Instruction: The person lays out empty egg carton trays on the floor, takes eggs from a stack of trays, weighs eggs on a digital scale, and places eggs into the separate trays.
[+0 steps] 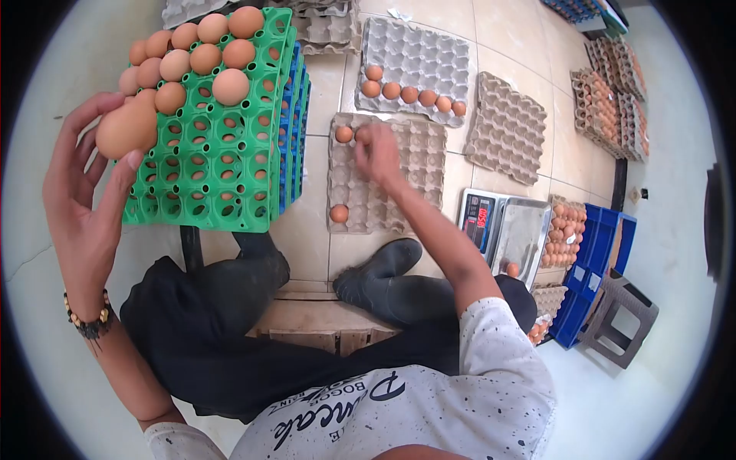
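My left hand (pixel 88 169) is closed around a brown egg (pixel 126 130), held over the left edge of a green plastic tray (pixel 230 169). Brown eggs (pixel 205 58) fill the upper part of that tray, which tops a stack with blue trays (pixel 295 115) beneath. My right hand (pixel 376 153) is over a grey-brown pulp tray (pixel 414 169) on the floor, its fingers pinched at an egg (pixel 361 135) in the top row. Beside that egg is another one (pixel 343 134), and a single egg (pixel 339 213) sits at the tray's lower left.
Behind lies a grey tray (pixel 418 57) with several eggs. To the right are an empty pulp tray (pixel 507 126), a digital scale (pixel 498 230) with one egg on its pan, filled trays (pixel 563 230), a blue crate (pixel 586 276) and a grey-brown stool (pixel 619 318).
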The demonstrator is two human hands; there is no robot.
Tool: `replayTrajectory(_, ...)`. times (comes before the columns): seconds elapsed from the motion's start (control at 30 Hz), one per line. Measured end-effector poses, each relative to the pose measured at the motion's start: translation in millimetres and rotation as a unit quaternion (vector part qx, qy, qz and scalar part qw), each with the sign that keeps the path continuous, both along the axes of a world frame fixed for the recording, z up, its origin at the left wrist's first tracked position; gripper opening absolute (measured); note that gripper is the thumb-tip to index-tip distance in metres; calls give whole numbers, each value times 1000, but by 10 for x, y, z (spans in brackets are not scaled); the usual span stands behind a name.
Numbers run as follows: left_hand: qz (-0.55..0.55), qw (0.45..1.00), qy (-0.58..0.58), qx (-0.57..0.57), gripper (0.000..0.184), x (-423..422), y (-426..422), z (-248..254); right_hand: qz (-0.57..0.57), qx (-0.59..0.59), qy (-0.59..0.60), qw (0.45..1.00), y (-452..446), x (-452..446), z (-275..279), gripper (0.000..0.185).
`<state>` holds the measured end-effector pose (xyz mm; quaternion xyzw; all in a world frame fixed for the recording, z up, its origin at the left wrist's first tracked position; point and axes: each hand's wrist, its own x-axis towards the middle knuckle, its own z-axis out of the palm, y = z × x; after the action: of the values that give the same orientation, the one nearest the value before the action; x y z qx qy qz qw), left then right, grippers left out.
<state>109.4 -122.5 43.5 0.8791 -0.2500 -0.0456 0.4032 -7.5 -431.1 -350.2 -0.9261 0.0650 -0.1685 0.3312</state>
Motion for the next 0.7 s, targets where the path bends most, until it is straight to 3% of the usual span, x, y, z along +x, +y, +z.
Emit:
replayTrajectory(0.07,-1,1000,6,9,40,1,-4,-8,-102,-37,12,994,-309,517,160,21)
replayTrajectory(0.23,1,999,20,36,39,53,28,-57,-1,-263,133,956,-793,1196,-99,27)
replayTrajectory(0.33,0,999,10,42,39,63,79,-74,35,-287,111,951,-895,1276,-55,31)
replayTrajectory(0.43,3,999,10,36,39,64,131,-72,-28,-65,54,996,-671,921,343,34)
replayTrajectory(0.47,6,999,12,32,39,62,146,-71,13,-30,27,999,-631,764,317,39)
replayTrajectory(0.53,-1,999,9,36,39,51,158,-48,79,70,151,983,-304,201,673,41)
replayTrajectory(0.7,-5,1000,0,27,39,2,104,4,322,-60,166,930,-24,-947,526,46)
